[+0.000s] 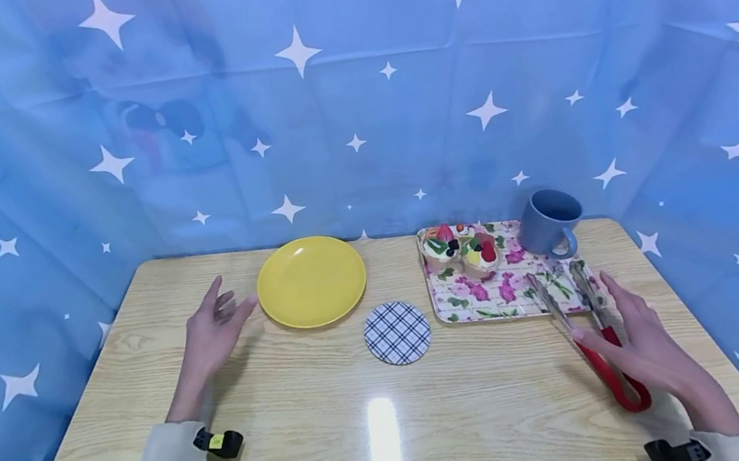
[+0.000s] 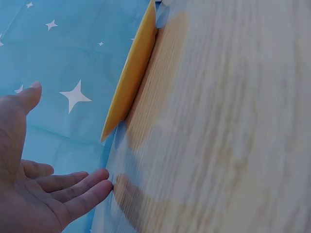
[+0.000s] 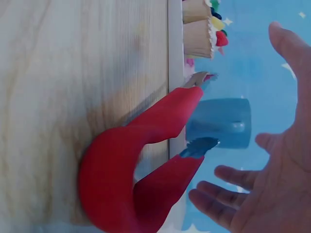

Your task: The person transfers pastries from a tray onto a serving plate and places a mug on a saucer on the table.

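My left hand (image 1: 213,330) hovers just left of a round yellow plate (image 1: 312,281), fingers loosely extended. The left wrist view shows the same hand (image 2: 43,199) apart from the plate (image 2: 130,73). On the other side, my right hand (image 1: 646,347) hovers over metal tongs with red handles (image 1: 600,370). Its fingers are spread, and in the right wrist view the tongs (image 3: 109,170) lie outside its grasp. The tips of the tongs rest on a floral tray (image 1: 450,298). Two fruit-topped cupcakes (image 1: 481,254) and a blue mug (image 1: 545,227) stand on that tray.
A round checked coaster (image 1: 397,333) lies between the plate and the tray. The wooden table (image 1: 287,440) ends at a blue curtain (image 1: 363,101) with white stars, behind and along both sides.
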The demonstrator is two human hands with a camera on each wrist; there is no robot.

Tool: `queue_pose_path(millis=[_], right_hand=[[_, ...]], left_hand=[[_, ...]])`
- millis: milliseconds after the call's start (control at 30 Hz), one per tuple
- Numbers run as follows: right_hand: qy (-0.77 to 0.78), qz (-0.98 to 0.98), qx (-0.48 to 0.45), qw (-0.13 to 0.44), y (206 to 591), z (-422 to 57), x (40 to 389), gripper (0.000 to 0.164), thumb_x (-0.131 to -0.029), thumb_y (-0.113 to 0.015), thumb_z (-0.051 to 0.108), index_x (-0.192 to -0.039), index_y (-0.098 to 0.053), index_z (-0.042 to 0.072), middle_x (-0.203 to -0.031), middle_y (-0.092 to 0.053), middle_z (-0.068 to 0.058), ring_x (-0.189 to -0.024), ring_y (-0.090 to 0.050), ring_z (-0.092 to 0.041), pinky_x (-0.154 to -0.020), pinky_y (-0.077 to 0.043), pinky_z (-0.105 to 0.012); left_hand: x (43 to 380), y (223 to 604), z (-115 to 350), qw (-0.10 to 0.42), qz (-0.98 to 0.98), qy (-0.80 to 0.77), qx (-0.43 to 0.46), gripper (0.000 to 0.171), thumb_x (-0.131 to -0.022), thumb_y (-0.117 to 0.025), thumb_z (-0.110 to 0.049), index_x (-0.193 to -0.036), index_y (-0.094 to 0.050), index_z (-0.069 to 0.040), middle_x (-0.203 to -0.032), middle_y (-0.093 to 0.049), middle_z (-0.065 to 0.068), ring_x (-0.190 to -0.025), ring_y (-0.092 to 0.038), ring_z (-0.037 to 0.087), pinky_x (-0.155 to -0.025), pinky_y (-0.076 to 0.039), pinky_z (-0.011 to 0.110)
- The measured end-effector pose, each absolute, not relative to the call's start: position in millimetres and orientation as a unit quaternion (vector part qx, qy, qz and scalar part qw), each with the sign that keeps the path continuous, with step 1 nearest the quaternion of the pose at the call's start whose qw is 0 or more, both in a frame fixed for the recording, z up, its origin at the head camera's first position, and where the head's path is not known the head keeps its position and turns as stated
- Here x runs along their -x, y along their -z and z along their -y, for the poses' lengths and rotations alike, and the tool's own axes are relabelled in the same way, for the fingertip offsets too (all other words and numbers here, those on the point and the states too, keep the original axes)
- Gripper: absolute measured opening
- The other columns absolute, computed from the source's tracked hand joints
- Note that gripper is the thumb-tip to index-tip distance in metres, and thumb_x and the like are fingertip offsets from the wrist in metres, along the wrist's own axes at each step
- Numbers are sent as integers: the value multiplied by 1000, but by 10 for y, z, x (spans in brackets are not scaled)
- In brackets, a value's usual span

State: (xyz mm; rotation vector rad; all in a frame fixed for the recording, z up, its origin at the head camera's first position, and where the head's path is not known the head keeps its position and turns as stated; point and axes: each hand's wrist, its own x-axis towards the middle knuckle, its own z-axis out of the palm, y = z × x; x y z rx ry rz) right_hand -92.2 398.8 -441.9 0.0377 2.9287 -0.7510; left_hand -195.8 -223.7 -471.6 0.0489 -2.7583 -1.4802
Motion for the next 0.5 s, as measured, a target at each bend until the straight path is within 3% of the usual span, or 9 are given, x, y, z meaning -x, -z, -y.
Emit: queue_pose_path(millis=[200, 333, 500], right_hand=[[250, -966, -16, 59, 4435, -3993, 862, 105, -99, -62, 52, -164, 16, 22, -160, -13, -40, -134, -29, -63, -90, -43, -83], [257, -965, -16, 52, 4455, -3994, 819, 107, -98, -64, 50, -165, 14, 19, -156, -22, -39, -127, -39, -59, -88, -52, -75], [263, -963, -21, 51, 4471, -3993, 782, 112, -96, -67, 52, -165, 13, 17, -155, -24, -38, -124, -42, -58, -88, -54, -74]], left_hand=[[1995, 4744, 2230, 7, 867, 498, -22, 90, -100, -57, -60, -166, -15, -17, -157, -46, 21, -138, -52, 41, -109, -54, 60], [2031, 4774, 2210, 5, 850, 526, -25, 92, -97, -58, -63, -165, -20, -15, -153, -49, 20, -128, -62, 39, -99, -62, 49], [2077, 4798, 2183, -13, 822, 569, -21, 91, -97, -61, -59, -165, -20, -14, -151, -49, 20, -118, -68, 39, -93, -66, 35]])
